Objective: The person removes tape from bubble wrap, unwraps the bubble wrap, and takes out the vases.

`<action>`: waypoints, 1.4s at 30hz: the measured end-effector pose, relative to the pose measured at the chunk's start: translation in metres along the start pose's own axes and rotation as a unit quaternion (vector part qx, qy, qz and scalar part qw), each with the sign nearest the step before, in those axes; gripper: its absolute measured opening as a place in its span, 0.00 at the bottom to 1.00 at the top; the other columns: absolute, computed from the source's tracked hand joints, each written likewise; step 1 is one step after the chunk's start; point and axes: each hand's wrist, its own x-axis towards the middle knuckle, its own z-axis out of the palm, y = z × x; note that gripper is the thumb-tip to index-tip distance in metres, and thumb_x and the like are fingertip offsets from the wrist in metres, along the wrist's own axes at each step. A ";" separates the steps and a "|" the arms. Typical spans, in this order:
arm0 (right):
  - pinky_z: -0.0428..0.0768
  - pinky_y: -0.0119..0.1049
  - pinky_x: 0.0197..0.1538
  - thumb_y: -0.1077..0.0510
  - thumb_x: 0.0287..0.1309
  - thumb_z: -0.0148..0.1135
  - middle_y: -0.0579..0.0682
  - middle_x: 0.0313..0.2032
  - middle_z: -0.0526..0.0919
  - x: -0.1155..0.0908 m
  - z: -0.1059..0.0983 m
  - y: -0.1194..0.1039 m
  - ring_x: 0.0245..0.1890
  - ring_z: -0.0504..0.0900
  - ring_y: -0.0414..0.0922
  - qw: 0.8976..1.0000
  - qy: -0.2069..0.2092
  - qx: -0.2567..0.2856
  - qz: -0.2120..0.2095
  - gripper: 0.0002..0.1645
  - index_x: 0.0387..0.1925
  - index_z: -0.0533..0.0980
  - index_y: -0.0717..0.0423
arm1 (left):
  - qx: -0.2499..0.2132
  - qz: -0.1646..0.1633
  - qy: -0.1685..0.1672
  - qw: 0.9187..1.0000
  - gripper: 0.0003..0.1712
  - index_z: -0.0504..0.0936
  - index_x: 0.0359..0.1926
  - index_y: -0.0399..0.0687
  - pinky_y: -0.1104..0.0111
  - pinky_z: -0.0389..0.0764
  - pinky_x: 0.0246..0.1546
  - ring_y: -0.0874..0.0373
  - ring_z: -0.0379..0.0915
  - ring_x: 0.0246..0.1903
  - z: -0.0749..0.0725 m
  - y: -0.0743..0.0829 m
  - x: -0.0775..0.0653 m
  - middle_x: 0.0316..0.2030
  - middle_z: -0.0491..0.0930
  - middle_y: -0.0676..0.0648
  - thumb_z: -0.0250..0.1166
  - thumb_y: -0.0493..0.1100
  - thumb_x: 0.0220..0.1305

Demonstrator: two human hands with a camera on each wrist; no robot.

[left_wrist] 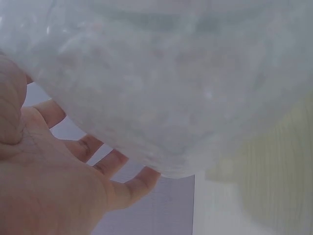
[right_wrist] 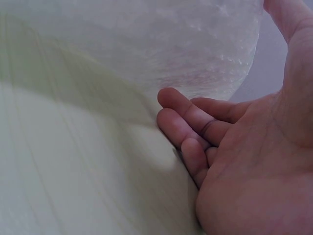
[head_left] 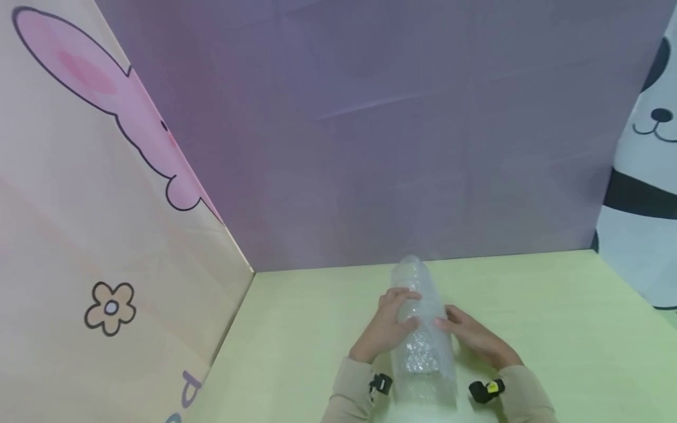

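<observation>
A long, rounded bundle of clear bubble wrap (head_left: pixel 420 346) lies on the table, pointing away from me, with a loose flat flap at its near end. Whatever lies within the layers is blurred by the plastic. My left hand (head_left: pixel 388 323) holds the bundle from the left, its fingers over the upper part and its thumb on the top. In the left wrist view, the fingertips (left_wrist: pixel 142 181) meet the bubble wrap (left_wrist: pixel 161 98). From the right side my right hand (head_left: pixel 476 338) grips it, thumb against the wrap. The right wrist view shows bent fingers (right_wrist: pixel 183 125) low beside the wrap, near the tabletop.
The pale yellow-green table (head_left: pixel 529 305) extends to both sides. A grey-purple panel (head_left: pixel 396 147) stands along its back edge. A left panel (head_left: pixel 158 282) bears a rabbit and a flower; a panda picture (head_left: pixel 642 235) is at the right. Small black wrist cameras sit at both cuffs.
</observation>
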 end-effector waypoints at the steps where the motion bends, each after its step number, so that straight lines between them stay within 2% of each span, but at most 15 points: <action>1: 0.35 0.79 0.69 0.42 0.75 0.52 0.71 0.79 0.39 0.000 0.000 0.000 0.78 0.37 0.74 1.000 0.000 0.000 0.001 0.50 0.80 0.42 0.65 | 0.001 0.002 0.001 1.000 0.25 0.74 0.68 0.64 0.37 0.73 0.65 0.46 0.60 0.73 0.000 0.000 0.000 0.74 0.63 0.48 0.61 0.47 0.72; 8: 0.35 0.80 0.69 0.43 0.76 0.51 0.71 0.79 0.42 -0.001 0.000 0.000 0.78 0.38 0.73 1.000 -0.003 0.002 -0.003 0.48 0.80 0.44 0.64 | 0.005 -0.001 0.000 1.000 0.24 0.74 0.67 0.64 0.38 0.73 0.66 0.47 0.59 0.74 0.000 0.001 -0.001 0.74 0.63 0.49 0.61 0.47 0.72; 15: 0.34 0.80 0.69 0.44 0.75 0.52 0.70 0.78 0.50 0.002 -0.001 0.000 0.78 0.40 0.73 1.000 0.000 0.007 -0.013 0.44 0.78 0.50 0.63 | 0.010 0.008 0.003 1.000 0.24 0.74 0.67 0.63 0.38 0.71 0.68 0.47 0.59 0.74 -0.001 0.003 0.000 0.74 0.64 0.48 0.61 0.46 0.72; 25: 0.33 0.79 0.70 0.44 0.76 0.51 0.70 0.78 0.49 0.002 -0.002 0.001 0.78 0.40 0.72 1.000 -0.001 0.010 -0.012 0.44 0.78 0.50 0.64 | 0.008 0.004 0.006 1.000 0.24 0.75 0.67 0.63 0.40 0.71 0.69 0.48 0.60 0.73 0.000 0.003 0.001 0.73 0.65 0.49 0.62 0.46 0.71; 34: 0.35 0.78 0.71 0.41 0.75 0.52 0.72 0.79 0.41 -0.002 -0.001 -0.001 0.78 0.36 0.73 1.000 0.010 -0.002 0.008 0.50 0.79 0.43 0.66 | 0.005 0.002 0.002 1.000 0.24 0.74 0.67 0.64 0.41 0.72 0.69 0.48 0.59 0.74 0.003 0.003 0.001 0.73 0.64 0.50 0.61 0.46 0.73; 42: 0.36 0.78 0.71 0.41 0.74 0.52 0.71 0.79 0.43 -0.001 -0.001 0.001 0.78 0.37 0.72 1.000 0.012 -0.004 0.008 0.49 0.79 0.45 0.65 | 0.009 0.007 0.004 1.000 0.24 0.75 0.67 0.62 0.40 0.71 0.69 0.47 0.59 0.74 0.002 0.004 0.000 0.74 0.64 0.49 0.61 0.45 0.72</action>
